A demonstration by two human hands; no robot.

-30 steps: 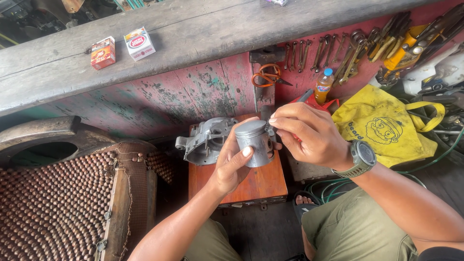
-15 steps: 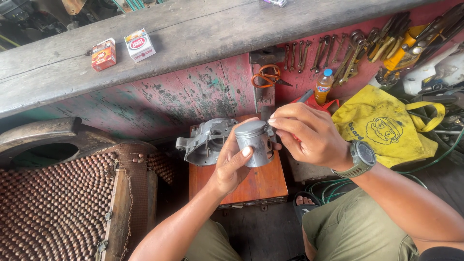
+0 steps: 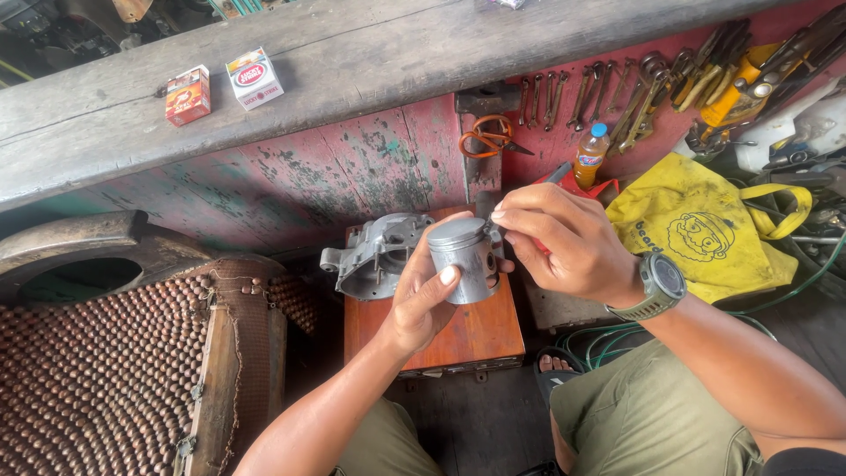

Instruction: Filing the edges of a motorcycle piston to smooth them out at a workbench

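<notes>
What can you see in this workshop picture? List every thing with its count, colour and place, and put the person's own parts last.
piston: one, grey metal, held above the stool
engine casing: one, grey, on the stool
wooden stool: one, orange-brown, centre
small boxes: two, red and white, on the plank
scissors: one, orange handles, on the wall
wrenches: several, dark metal, hanging upper right
bottle: one, yellow, blue cap
bag: one, yellow, right
beaded mat: one, brown, left
left hand: grips piston
right hand: fingers at piston's top edge

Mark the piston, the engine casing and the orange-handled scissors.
piston [image 3: 467, 256], head view, on its grey side wall.
engine casing [image 3: 374, 256], head view, on its grey body.
orange-handled scissors [image 3: 483, 137], head view, on the handle loops.
</notes>
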